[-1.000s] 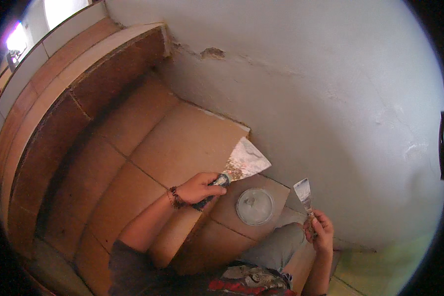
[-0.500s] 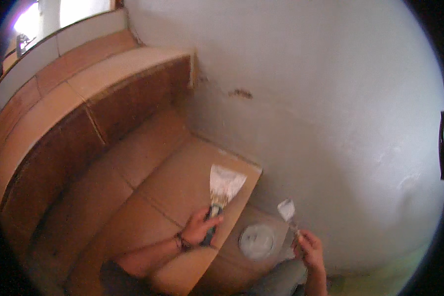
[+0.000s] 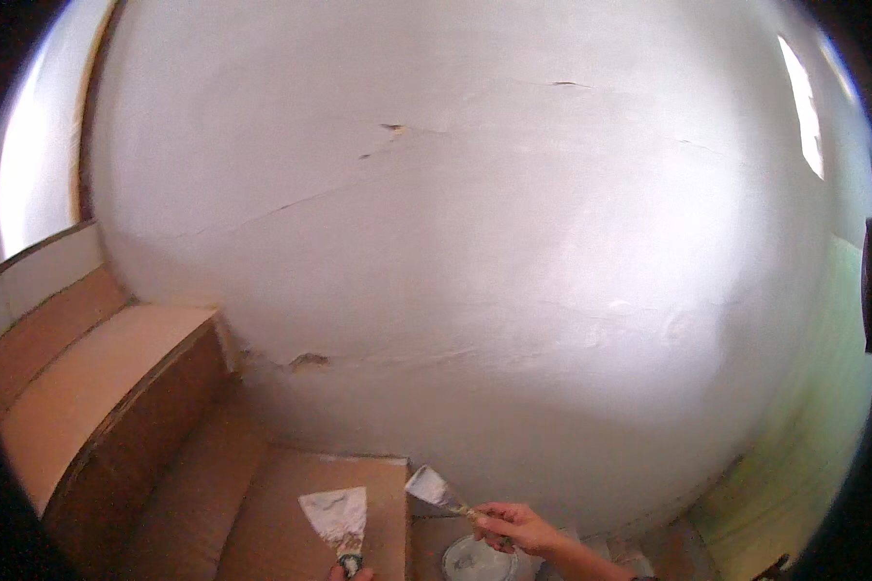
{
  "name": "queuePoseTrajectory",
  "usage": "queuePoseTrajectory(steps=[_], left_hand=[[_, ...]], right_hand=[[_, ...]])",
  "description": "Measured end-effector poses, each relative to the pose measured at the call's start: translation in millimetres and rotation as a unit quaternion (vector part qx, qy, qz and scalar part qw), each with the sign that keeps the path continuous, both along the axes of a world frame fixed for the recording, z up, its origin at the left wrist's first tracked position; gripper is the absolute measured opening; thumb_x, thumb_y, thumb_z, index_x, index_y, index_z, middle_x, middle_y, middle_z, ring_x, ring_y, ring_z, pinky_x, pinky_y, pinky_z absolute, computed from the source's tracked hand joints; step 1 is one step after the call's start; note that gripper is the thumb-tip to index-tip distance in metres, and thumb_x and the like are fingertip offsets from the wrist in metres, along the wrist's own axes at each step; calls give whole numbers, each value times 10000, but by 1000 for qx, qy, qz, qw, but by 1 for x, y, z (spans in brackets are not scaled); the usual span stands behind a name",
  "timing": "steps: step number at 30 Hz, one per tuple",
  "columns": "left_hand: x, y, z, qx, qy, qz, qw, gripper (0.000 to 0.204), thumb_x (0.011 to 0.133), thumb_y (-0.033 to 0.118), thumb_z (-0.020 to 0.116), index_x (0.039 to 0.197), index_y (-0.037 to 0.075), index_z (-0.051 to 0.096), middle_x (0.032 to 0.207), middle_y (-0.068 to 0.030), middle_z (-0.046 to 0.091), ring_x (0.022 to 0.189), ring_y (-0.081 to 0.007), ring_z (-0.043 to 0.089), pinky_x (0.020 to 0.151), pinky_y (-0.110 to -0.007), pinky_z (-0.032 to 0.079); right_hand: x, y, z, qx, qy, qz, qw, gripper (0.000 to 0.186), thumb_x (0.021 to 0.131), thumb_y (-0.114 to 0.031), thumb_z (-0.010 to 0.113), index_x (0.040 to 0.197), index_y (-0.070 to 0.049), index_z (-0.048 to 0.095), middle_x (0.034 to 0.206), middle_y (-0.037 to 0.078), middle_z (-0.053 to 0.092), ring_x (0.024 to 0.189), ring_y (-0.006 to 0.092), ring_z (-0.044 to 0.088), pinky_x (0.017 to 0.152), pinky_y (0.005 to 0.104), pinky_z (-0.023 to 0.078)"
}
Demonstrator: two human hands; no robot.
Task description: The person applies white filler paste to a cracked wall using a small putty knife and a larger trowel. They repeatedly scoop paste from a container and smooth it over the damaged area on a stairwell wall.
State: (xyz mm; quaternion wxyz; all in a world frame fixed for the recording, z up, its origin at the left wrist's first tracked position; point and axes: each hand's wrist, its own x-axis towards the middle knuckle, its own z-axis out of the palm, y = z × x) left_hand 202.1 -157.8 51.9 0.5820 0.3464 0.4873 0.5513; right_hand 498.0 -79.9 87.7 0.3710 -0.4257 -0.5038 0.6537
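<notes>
One wide scraper (image 3: pixel 339 513) is clamped in the left grip (image 3: pixel 352 573), one narrow scraper (image 3: pixel 436 490) in the right grip (image 3: pixel 509 526), near a tub (image 3: pixel 480 559).

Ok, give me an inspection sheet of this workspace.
Surface: brown tiled step, beside the wall.
Tools: wide scraper, blade smeared whitish; narrow scraper; round tub, cut off by the lower edge.
Clutter: dark item at lower right, too unclear to name.
Hands: left hand, mostly out of frame, grips the wide scraper; right hand grips the narrow one.
Cables: nothing seen.
Surroundings: wall cracked, with a chipped hollow.
</notes>
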Motion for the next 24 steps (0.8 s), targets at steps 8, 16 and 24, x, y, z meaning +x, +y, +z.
queuePoseTrajectory(steps=[8, 16, 24], left_hand=[[-41, -5, -7, -34, 141, 80, 986, 108, 860, 181, 614, 934, 117, 568, 656, 1, 540, 539, -126, 493, 527, -266, 426], [-98, 60, -6, -15, 136, -125, 983, 125, 863, 200, 617, 936, 105, 584, 685, 0, 549, 573, -122, 492, 541, -271, 417], [-145, 65, 9, 2, 149, -234, 961, 147, 866, 218, 621, 939, 93, 600, 715, 0, 559, 607, -117, 491, 555, -275, 408]], right_hand=[[-1, -11, 9, 31, -17, -20, 999, 441, 936, -360, 554, 1259, -61, 536, 893, 2, 604, 638, 59, 501, 515, 208, 409], [-33, -7, -37, 111, -63, -94, 987, 436, 918, -345, 586, 1247, -61, 556, 909, 14, 640, 647, 67, 520, 546, 233, 438], [-81, -44, -24, 130, -71, -212, 966, 394, 913, -317, 605, 1225, -76, 587, 890, 12, 651, 674, 61, 534, 563, 229, 445]])
